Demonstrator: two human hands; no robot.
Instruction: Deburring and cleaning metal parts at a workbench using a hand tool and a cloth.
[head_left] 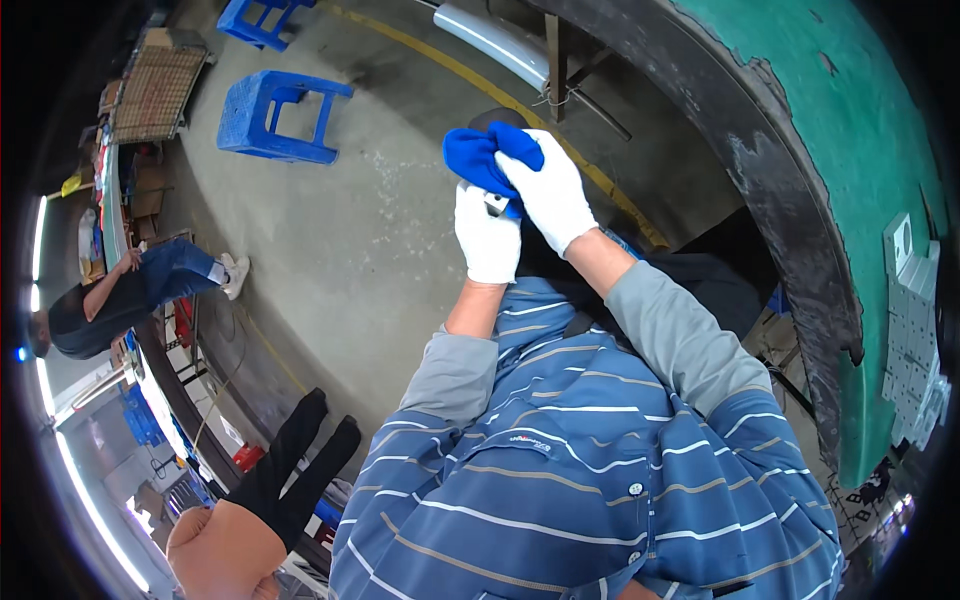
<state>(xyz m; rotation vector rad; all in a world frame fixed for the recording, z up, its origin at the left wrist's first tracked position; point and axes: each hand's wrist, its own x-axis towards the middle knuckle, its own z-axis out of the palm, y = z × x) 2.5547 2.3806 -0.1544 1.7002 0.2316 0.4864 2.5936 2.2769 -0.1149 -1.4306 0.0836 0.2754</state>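
Both my hands wear white gloves and meet in front of me, above my lap. My left hand [487, 238] is closed around a small silvery metal piece [495, 204], most of which the glove and cloth hide. A bright blue cloth [474, 155] lies bunched over the top of that piece. My right hand [557, 195] grips the cloth's right side, its fingers pressed into the folds against the metal.
A green-topped workbench [835, 130] with a dark worn edge curves along my right, bearing stacked silvery metal parts [910, 330]. Blue plastic stools [270, 120] stand at the far left. Two people are at the left, one in dark clothes [90, 320], one in an orange top [225, 540].
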